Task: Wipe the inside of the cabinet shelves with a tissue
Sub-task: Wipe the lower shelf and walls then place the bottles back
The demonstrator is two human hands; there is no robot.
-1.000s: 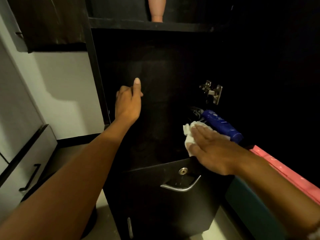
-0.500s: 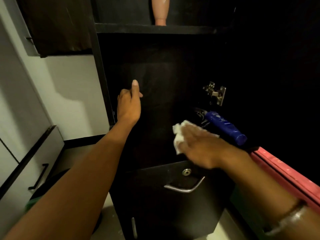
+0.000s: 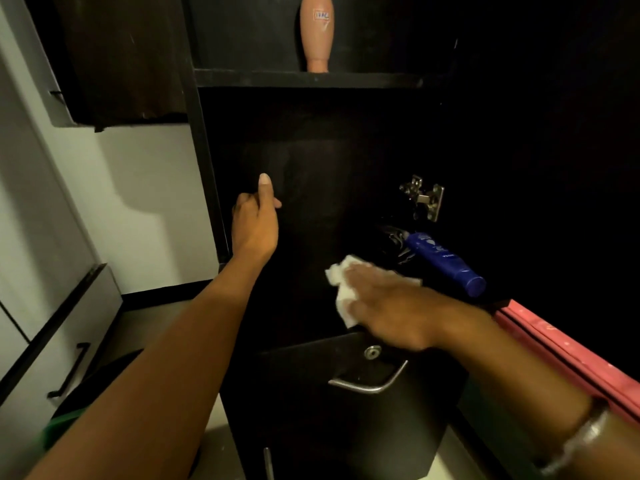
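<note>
The tissue [image 3: 341, 287], white and crumpled, lies on the dark cabinet shelf [image 3: 304, 292] under the right hand [image 3: 388, 306]. That hand's fingers are stretched out flat over it, pressing it down onto the shelf rather than curling round it, so the grip is released: nothing is pinched or clenched. The tissue sticks out past the fingertips on the left and front of the hand, with a smaller corner showing at the far side near the knuckles; the middle of it is hidden beneath the palm and fingers.

The left hand [image 3: 254, 226] is raised at the left edge of the cabinet opening, its fingers wrapped round the front edge of the cabinet's side panel [image 3: 204, 168] and the thumb pointing up along the inner face.

Just behind the right hand, a blue bottle [image 3: 445, 263] lies on its side on the same shelf, with a dark, shiny object beside its far end that is too dim to name. A metal hinge [image 3: 424, 197] is fixed above the bottle. On the shelf above stands a peach-coloured bottle [image 3: 317, 32]. Below the wiped shelf a dark drawer front carries a curved metal handle [image 3: 369, 382] and a round lock [image 3: 372, 351].
</note>
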